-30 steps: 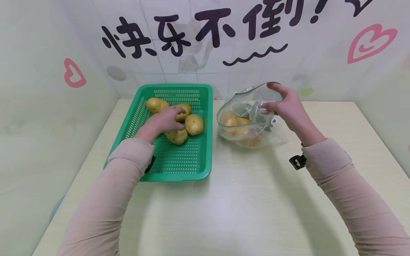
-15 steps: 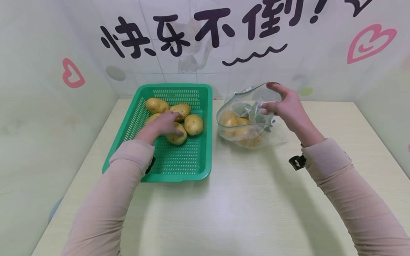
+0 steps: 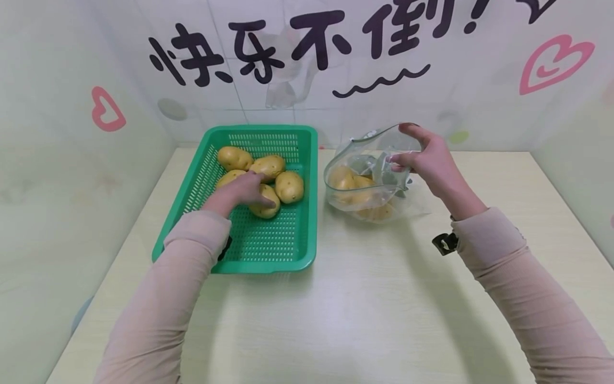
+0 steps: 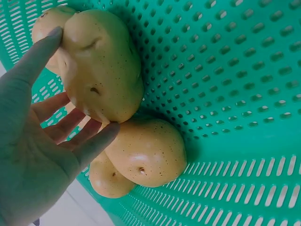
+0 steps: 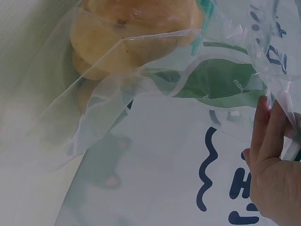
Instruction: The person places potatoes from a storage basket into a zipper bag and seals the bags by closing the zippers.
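In the head view my left hand [image 3: 244, 189] is down inside the green basket [image 3: 312, 224], on the nearest potato [image 3: 266, 205]. The left wrist view has its thumb on one side of this knobbly potato [image 4: 103, 66] and its fingertips against the other side. Around it lie several more potatoes, among them a round one [image 3: 290, 187]. My right hand [image 3: 429, 160] pinches the rim of a clear zip bag [image 3: 379, 200] and holds its mouth open. Several potatoes [image 3: 352, 184] are in the bag. In the right wrist view, green print [image 5: 225, 82] shows on its plastic.
Both the basket and the bag stand on a pale wooden table [image 3: 355, 309], the bag to the basket's right. A white wall [image 3: 316, 101] with dark lettering rises close behind them. Side walls border the table left and right.
My left hand has lowered onto the nearest potato and its fingers have closed in on it. The right hand and the bag have stayed put.
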Motion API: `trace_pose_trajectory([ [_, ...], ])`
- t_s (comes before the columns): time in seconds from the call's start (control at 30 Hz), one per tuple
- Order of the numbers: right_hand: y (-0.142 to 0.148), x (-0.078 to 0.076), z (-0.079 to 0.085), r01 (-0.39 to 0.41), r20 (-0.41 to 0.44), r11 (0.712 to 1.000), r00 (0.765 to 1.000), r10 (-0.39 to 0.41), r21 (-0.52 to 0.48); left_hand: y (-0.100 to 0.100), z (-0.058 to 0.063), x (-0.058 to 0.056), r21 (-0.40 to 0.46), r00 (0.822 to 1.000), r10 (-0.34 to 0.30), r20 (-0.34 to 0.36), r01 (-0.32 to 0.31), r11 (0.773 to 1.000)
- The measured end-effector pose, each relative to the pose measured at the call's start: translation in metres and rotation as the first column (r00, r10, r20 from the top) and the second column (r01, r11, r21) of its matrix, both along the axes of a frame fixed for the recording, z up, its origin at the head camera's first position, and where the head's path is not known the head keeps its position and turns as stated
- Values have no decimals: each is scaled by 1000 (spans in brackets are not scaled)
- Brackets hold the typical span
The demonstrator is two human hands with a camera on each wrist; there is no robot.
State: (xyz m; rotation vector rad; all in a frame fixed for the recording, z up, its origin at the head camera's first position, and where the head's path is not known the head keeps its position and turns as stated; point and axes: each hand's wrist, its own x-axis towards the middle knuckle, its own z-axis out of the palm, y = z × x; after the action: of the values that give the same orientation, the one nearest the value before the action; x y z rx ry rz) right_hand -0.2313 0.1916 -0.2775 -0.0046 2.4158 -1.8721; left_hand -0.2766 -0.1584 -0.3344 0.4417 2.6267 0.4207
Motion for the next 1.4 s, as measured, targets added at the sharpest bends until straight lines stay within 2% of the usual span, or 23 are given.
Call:
trace_pose_trajectory([
  [0.27,0,0,0,-1,-1,1000,1000,1,3,0,-3,0,-28,1000,-19,-2,19,999],
  [0.6,0,0,0,-4,3,1000,1000,4,13,-2,-2,1,-13,999,-12,40,12,1000],
  [0.83,1,0,1,-8,4,1000,1000,8,28,-3,1,2,-90,994,-28,102,38,995],
  [1.0,1,0,1,-7,2,999,1000,7,42,-3,1,2,-106,994,-37,104,48,993],
  [1.2,1,0,-1,-8,1,999,1000,8,35,-3,-1,2,-93,994,-15,107,25,995],
  [1.4,1,0,-1,-7,-3,999,1000,7,34,-2,0,4,-118,994,0,110,13,993],
])
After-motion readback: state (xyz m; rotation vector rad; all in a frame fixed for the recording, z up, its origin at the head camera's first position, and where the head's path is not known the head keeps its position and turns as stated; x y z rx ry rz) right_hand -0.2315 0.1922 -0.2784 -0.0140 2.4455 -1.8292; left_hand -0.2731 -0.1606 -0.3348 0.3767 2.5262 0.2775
